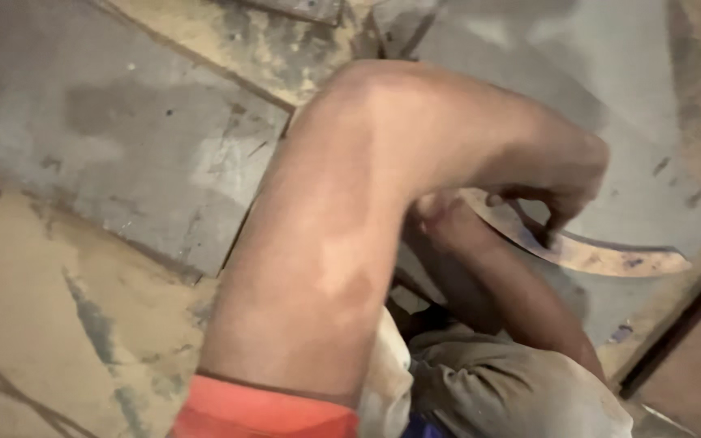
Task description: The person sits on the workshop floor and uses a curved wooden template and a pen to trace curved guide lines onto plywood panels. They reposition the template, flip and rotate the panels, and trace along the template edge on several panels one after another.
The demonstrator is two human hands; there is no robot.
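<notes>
Pinching the curved, crescent-shaped tan wooden piece [586, 251] from above, the left hand [557, 191] has its fingers closed on the piece's upper edge, over the grey panel floor [123, 138]. The right hand [440, 215] sits just beside it, mostly hidden behind the forearm, so its grip cannot be told.

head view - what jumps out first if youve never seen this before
A bare forearm with an orange-red sleeve cuff fills the middle of the frame, bent at the elbow. At its end, right of centre, a hand pinches a curved, sickle-shaped piece with a worn tan surface. Which hand it is cannot be told. Grey sheets lie on the dusty floor at upper left.
</notes>
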